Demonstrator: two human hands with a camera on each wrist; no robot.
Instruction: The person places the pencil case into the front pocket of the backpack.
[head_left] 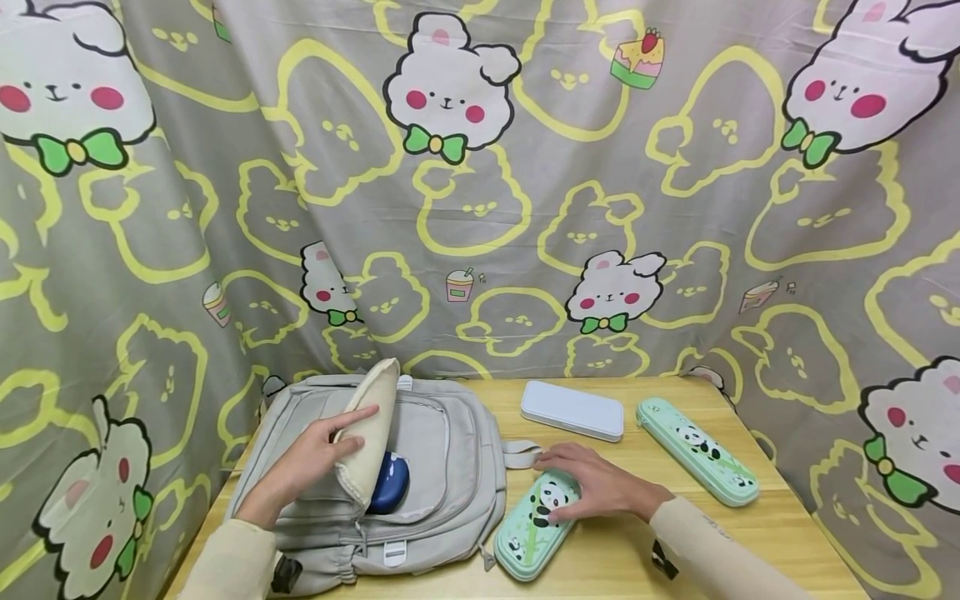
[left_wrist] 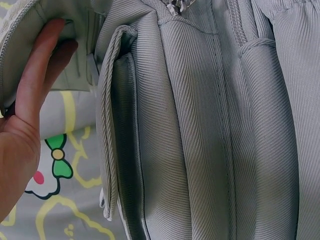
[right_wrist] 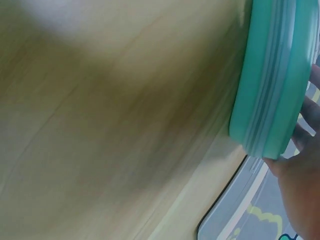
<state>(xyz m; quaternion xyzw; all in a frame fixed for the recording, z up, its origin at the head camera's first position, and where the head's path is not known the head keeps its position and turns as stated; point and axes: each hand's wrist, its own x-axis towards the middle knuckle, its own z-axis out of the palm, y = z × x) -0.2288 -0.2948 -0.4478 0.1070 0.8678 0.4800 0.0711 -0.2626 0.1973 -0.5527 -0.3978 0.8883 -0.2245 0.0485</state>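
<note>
A grey backpack [head_left: 465, 467] lies on the table with its front pocket unzipped. My left hand [head_left: 318, 450] holds back the pocket's flap [head_left: 375, 425], its straight fingers [left_wrist: 37, 75] against the pale lining. A dark blue rounded object [head_left: 388, 485] with a smooth surface shows in the pocket mouth; part of it is hidden by the flap. Right of the bag, my right hand [head_left: 592, 483] grips the far end of a mint-green panda pencil case [head_left: 525, 546]. In the right wrist view the case's zipped side [right_wrist: 270, 80] shows, with fingers around its end.
A second green panda pencil case [head_left: 701, 454] lies at the right of the wooden table [head_left: 637, 550]. Behind my right hand is a pale lavender flat box [head_left: 572, 410]. The backpack's strap loop [head_left: 520, 454] reaches toward that hand. A patterned curtain [head_left: 480, 200] encloses the back and sides.
</note>
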